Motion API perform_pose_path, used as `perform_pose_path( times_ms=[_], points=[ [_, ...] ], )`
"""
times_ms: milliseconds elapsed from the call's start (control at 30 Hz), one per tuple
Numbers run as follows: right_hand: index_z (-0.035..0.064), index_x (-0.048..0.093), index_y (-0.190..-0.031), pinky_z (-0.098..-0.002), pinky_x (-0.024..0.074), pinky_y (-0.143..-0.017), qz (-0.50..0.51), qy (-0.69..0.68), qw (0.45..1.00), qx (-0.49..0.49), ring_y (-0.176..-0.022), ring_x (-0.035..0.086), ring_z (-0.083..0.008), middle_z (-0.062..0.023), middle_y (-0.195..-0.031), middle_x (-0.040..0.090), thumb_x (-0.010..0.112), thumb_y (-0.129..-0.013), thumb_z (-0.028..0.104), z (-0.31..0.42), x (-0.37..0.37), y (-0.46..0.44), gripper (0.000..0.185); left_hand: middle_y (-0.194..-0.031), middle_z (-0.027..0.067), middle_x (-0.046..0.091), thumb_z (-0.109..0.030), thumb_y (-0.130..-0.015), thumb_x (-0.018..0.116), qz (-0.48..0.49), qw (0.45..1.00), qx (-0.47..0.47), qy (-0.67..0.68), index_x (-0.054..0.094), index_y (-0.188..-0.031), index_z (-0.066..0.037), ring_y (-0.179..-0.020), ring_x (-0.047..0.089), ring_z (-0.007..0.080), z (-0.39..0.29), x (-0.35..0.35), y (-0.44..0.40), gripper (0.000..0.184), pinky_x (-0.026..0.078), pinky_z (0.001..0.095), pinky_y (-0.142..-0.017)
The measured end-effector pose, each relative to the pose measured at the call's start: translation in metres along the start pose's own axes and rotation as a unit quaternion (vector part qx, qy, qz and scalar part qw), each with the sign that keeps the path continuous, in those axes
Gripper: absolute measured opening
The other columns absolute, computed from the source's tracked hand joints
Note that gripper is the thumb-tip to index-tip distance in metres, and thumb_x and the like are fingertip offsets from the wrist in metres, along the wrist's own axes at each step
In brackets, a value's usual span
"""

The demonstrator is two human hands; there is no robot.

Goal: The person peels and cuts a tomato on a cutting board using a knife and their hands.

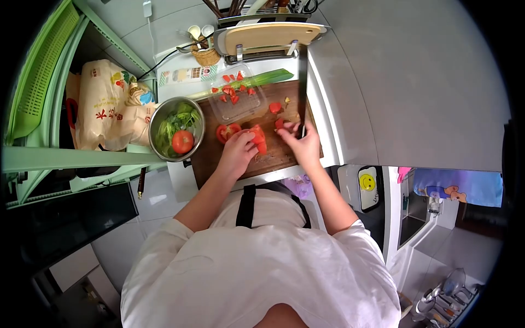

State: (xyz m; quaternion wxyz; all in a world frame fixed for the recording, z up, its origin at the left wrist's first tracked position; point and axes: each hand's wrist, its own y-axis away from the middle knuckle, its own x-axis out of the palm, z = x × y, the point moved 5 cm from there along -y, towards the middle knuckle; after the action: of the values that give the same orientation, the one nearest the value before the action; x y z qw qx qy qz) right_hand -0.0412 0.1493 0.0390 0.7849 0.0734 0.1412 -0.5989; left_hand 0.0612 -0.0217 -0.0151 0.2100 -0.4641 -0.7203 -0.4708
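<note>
My left hand (238, 153) is closed on a cut tomato piece (259, 141) over the wooden cutting board (210, 164). Another cut tomato (225, 133) lies just beyond its fingers. In my right hand (304, 146) is a kitchen knife (302, 82), its dark blade pointing away from me along the board's right side. By the right fingertips is a small tomato chunk (279, 123); whether they touch it I cannot tell. A second chunk (275, 107) lies a little farther off. Past my hands, a clear plastic tray (235, 113) holds several tomato pieces.
A metal bowl (200, 143) with leafy greens and a whole tomato stands at the left. A leek (268, 77) lies behind the board. Farther back are a rack with a light cutting board (268, 38) and a small utensil basket (206, 57). Bags (104, 104) fill the left shelf.
</note>
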Motion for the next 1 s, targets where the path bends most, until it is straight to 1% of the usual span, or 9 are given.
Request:
perform_pose_path(
  times_ms=[67, 133, 167, 400, 600, 700, 800, 900, 1000],
  points=[
    [0.0021, 0.052, -0.077, -0.0266, 0.0524, -0.068, 0.050, -0.048, 0.997, 0.026, -0.072, 0.061, -0.0086, -0.0085, -0.087, 0.070, 0.084, -0.073, 0.009, 0.001, 0.013, 0.016, 0.034, -0.114, 0.0086, 0.062, -0.006, -0.091, 0.061, 0.011, 1.000, -0.005, 0.028, 0.054, -0.119, -0.004, -0.107, 0.062, 0.0207, 0.008, 0.006, -0.007, 0.029, 0.052, 0.0387, -0.093],
    [0.0021, 0.052, -0.078, -0.0264, 0.0517, -0.071, 0.063, -0.109, 0.992, 0.006, -0.075, 0.062, -0.0100, -0.0085, -0.086, 0.069, 0.083, -0.074, 0.008, -0.001, 0.025, 0.023, 0.032, -0.113, 0.0082, 0.062, -0.006, -0.091, 0.061, 0.020, 0.999, -0.002, 0.028, 0.052, -0.123, -0.003, -0.106, 0.062, 0.0203, 0.013, 0.016, -0.010, 0.034, 0.052, 0.0385, -0.093],
    [0.0022, 0.052, -0.078, -0.0265, 0.0516, -0.072, 0.057, -0.051, 0.997, 0.008, -0.078, 0.064, -0.0115, -0.0090, -0.085, 0.069, 0.081, -0.075, 0.006, -0.003, 0.022, 0.027, 0.029, -0.113, 0.0080, 0.061, -0.006, -0.091, 0.061, 0.022, 1.000, 0.004, 0.013, 0.051, -0.125, -0.003, -0.105, 0.062, 0.0200, 0.015, 0.021, -0.011, 0.036, 0.052, 0.0384, -0.093],
    [0.0024, 0.052, -0.078, -0.0284, 0.0528, -0.072, 0.028, -0.104, 0.993, 0.055, -0.074, 0.067, -0.0134, -0.0091, -0.078, 0.069, 0.079, -0.076, 0.005, -0.026, 0.005, 0.021, 0.026, -0.112, 0.0081, 0.060, -0.006, -0.090, 0.063, -0.023, 0.998, 0.021, -0.057, 0.047, -0.131, 0.001, -0.105, 0.062, 0.0185, 0.028, 0.014, -0.018, 0.045, 0.052, 0.0381, -0.093],
    [0.0002, 0.056, -0.079, -0.0331, 0.0532, -0.067, 0.021, 0.056, 0.998, -0.033, -0.070, 0.069, -0.0261, -0.0140, -0.074, 0.067, 0.075, -0.078, 0.006, -0.023, -0.010, 0.014, 0.020, -0.109, 0.0072, 0.065, -0.011, -0.092, 0.061, -0.054, 0.995, 0.044, -0.071, 0.053, -0.123, -0.001, -0.105, 0.063, 0.0209, 0.031, 0.018, -0.013, 0.034, 0.050, 0.0375, -0.098],
    [-0.0005, 0.059, -0.081, -0.0373, 0.0537, -0.065, -0.007, 0.104, 0.990, -0.090, -0.070, 0.068, -0.0325, -0.0166, -0.073, 0.066, 0.074, -0.079, 0.008, -0.023, -0.012, 0.002, 0.017, -0.107, 0.0087, 0.064, -0.018, -0.091, 0.064, -0.074, 0.993, 0.064, -0.065, 0.057, -0.119, -0.001, -0.103, 0.062, 0.0196, 0.015, 0.008, -0.015, 0.033, 0.050, 0.0334, -0.094],
    [-0.0010, 0.061, -0.083, -0.0402, 0.0536, -0.064, -0.013, 0.154, 0.984, -0.083, -0.072, 0.068, -0.0352, -0.0186, -0.075, 0.066, 0.072, -0.081, 0.010, -0.026, -0.018, -0.012, 0.016, -0.110, 0.0089, 0.065, -0.022, -0.091, 0.064, -0.024, 0.997, -0.061, -0.028, 0.057, -0.119, -0.006, -0.101, 0.062, 0.0204, 0.023, -0.007, -0.020, 0.033, 0.050, 0.0338, -0.095],
    [-0.0010, 0.061, -0.084, -0.0417, 0.0520, -0.061, -0.038, 0.182, 0.977, -0.104, -0.070, 0.067, -0.0358, -0.0196, -0.078, 0.067, 0.071, -0.083, 0.010, -0.028, -0.023, -0.020, 0.015, -0.115, 0.0105, 0.064, -0.025, -0.090, 0.065, 0.009, 0.986, -0.157, 0.051, 0.057, -0.118, -0.007, -0.100, 0.061, 0.0206, 0.035, -0.015, -0.022, 0.034, 0.050, 0.0319, -0.093],
    [-0.0010, 0.060, -0.081, -0.0388, 0.0498, -0.057, -0.034, 0.129, 0.986, -0.097, -0.061, 0.064, -0.0316, -0.0175, -0.072, 0.065, 0.072, -0.084, 0.011, -0.024, -0.028, -0.008, 0.017, -0.121, 0.0123, 0.061, -0.025, -0.091, 0.064, -0.019, 0.987, -0.140, 0.080, 0.055, -0.121, -0.004, -0.103, 0.060, 0.0225, 0.041, -0.009, -0.018, 0.038, 0.050, 0.0323, -0.094]
  ],
)
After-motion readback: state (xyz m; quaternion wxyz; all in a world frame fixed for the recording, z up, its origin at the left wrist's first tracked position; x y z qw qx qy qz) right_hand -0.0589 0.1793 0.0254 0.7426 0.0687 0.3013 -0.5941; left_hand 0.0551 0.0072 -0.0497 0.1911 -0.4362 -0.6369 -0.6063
